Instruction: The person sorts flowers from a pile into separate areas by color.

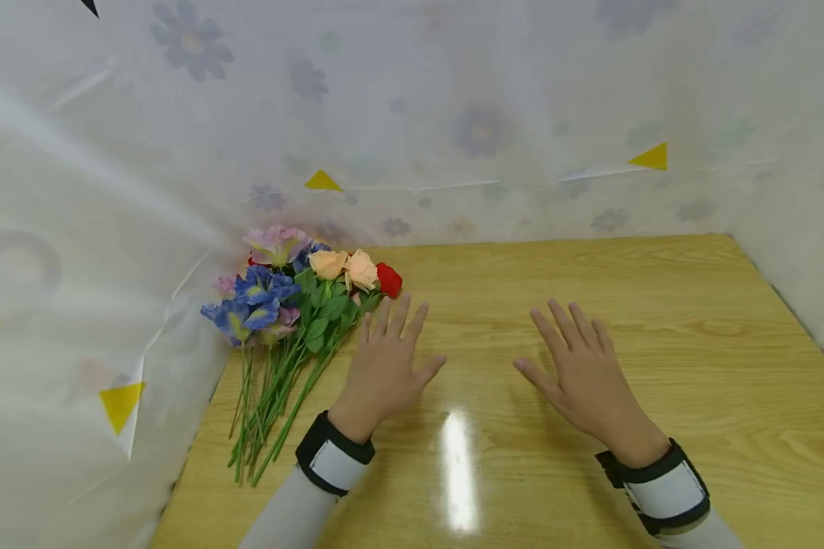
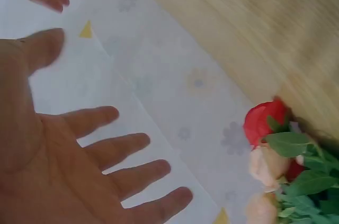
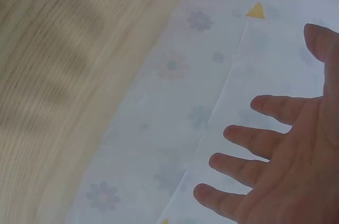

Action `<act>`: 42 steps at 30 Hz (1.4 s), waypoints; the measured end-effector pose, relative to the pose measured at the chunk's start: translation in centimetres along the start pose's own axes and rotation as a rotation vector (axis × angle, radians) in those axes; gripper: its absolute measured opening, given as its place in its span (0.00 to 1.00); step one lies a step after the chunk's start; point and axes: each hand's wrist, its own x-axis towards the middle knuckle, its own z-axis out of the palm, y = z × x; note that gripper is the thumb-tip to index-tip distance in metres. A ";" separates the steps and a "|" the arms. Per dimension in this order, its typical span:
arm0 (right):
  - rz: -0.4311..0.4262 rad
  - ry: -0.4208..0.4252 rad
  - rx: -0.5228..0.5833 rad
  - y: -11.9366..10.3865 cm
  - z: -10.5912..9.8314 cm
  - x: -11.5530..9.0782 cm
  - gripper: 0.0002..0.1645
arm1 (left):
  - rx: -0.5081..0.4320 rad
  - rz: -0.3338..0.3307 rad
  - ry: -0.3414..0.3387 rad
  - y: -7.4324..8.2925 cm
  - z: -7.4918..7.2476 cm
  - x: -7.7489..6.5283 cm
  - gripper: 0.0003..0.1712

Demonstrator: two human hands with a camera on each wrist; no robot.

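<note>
While both hands, left hand (image 1: 384, 374) and right hand (image 1: 587, 385), are held over the wooden table (image 1: 693, 320), fingers (image 1: 400, 316) straight, spread, gripping nothing, the flower bunch (image 1: 316, 332) lies at its left side, just beside the left hand. Blooms: ruffled blue irises (image 1: 268, 286), pink-lilac flowers (image 1: 275, 242), 2 peach roses (image 1: 362, 269), red rose (image 1: 389, 280). Green leaves (image 1: 333, 307); long, thin stems (image 1: 278, 396) point toward the person.

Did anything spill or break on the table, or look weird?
Nothing stands out. The roses and irises lie together on the left of the wood-grained table, stems crossed but not visibly snapped. The bright streak on it looks like reflected light, not a spill.
</note>
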 end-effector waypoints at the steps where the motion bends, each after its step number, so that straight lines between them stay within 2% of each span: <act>1: 0.004 -0.004 0.007 0.0 0.0 0.0 0.46 | -0.024 -0.029 -0.013 -0.4 0.1 -0.2 0.43; 5: 0.011 -0.004 0.036 0.0 -0.1 -0.4 0.46 | -0.073 -0.177 -0.012 -2.8 0.7 -1.9 0.35; 10: -0.011 0.029 0.062 -0.1 -0.3 -0.6 0.43 | -0.049 -0.415 -0.050 -6.0 1.3 -4.9 0.26; 14: -0.036 0.023 0.105 -0.3 -0.2 -0.6 0.41 | -0.032 -0.526 -0.039 -7.7 2.0 -7.0 0.19; 18: -0.039 -0.014 0.143 -0.7 0.2 -0.6 0.39 | -0.049 -0.562 -0.011 -8.7 2.8 -7.8 0.11; 24: -0.036 -0.064 0.170 -1.1 0.9 -0.7 0.37 | -0.071 -0.593 -0.045 -9.4 3.8 -8.0 0.06; 29: -0.037 -0.104 0.206 -1.5 1.2 -0.7 0.36 | -0.112 -0.560 -0.030 -9.3 3.7 -8.4 0.06; 32: -0.030 -0.135 0.238 -1.9 1.3 -0.4 0.35 | -0.201 -0.538 0.009 -9.0 3.1 -8.3 0.06; 37: -0.010 -0.215 0.329 -3.0 1.4 0.1 0.32 | -0.459 -0.580 0.001 -7.7 1.4 -7.8 0.12; 39: -0.005 -0.240 0.361 -3.5 1.5 0.2 0.31 | -0.525 -0.595 -0.014 -6.9 0.5 -7.6 0.16; 42: -0.023 -0.259 0.403 -4.5 1.7 0.5 0.28 | -0.563 -0.608 -0.001 -5.9 -0.9 -7.7 0.19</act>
